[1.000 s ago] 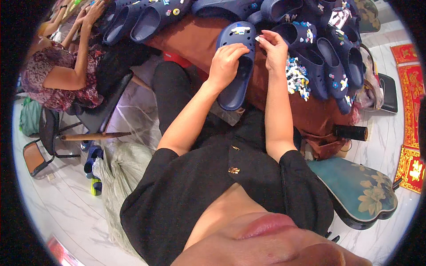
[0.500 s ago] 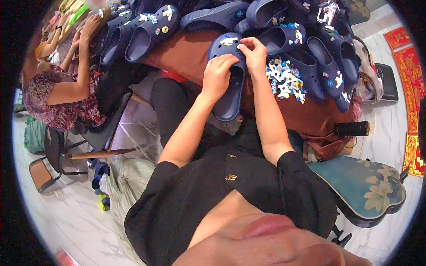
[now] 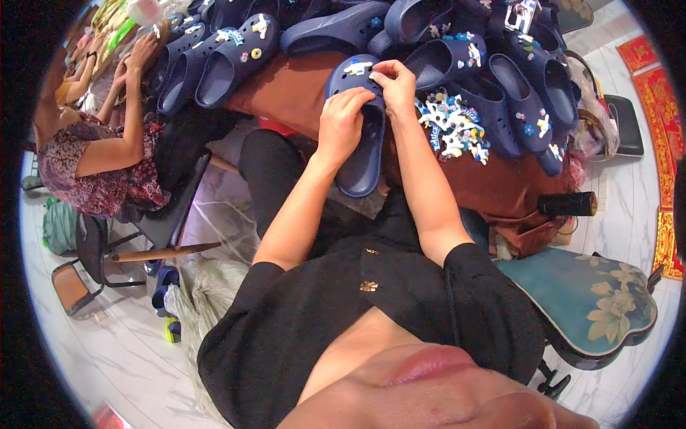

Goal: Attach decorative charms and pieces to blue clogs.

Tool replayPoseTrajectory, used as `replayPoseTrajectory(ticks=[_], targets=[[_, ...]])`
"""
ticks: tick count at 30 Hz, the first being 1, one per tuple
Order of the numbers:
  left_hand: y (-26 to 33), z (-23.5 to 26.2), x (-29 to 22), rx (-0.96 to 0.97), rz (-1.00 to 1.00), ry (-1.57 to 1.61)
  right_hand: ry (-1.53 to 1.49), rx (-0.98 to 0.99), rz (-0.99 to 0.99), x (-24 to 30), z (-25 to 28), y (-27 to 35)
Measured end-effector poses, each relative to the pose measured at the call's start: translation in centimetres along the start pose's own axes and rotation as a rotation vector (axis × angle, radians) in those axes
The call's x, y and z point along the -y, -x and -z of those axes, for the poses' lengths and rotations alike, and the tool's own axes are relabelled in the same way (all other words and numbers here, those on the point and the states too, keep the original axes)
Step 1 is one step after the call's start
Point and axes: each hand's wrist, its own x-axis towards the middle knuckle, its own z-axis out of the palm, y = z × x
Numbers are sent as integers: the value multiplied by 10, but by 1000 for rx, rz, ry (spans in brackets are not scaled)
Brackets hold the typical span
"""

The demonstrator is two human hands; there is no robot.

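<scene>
At the far left a person in a patterned top [image 3: 103, 168] sits bent to some work. Next come navy clogs [image 3: 232, 71] on a brown cloth [image 3: 289, 89]. Then I see the left hand [image 3: 341, 125] closed over the upper of one navy clog [image 3: 361, 168], held toe-away at the cloth's near edge, a white charm [image 3: 357, 67] on its toe. The right hand [image 3: 395, 84] pinches narrowly at that toe, on a small white piece [image 3: 374, 75] too tiny to make out. Right of it lies a heap of charms [image 3: 454, 129], then more decorated clogs [image 3: 532, 93].

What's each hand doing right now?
Left hand: holding the navy clog.
Right hand: pinched closed at the clog's toe; whether it holds anything cannot be told.
</scene>
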Motion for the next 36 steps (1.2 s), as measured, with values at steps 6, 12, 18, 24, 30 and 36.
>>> replayPoseTrajectory(ticks=[6, 12, 18, 24, 30, 36], targets=[[1, 0, 1, 35, 38, 2, 24, 15, -1, -2, -2, -2], [4, 1, 3, 43, 32, 11, 119, 61, 53, -3, 1, -5], [2, 1, 2, 39, 36, 16, 125, 56, -20, 1, 5, -7], [3, 1, 3, 38, 33, 14, 103, 46, -32, 1, 5, -6], [3, 0, 3, -7, 6, 29, 95, 27, -28, 0, 6, -5], [4, -1, 3, -8, -10, 19, 213, 23, 62, -4, 5, -1]])
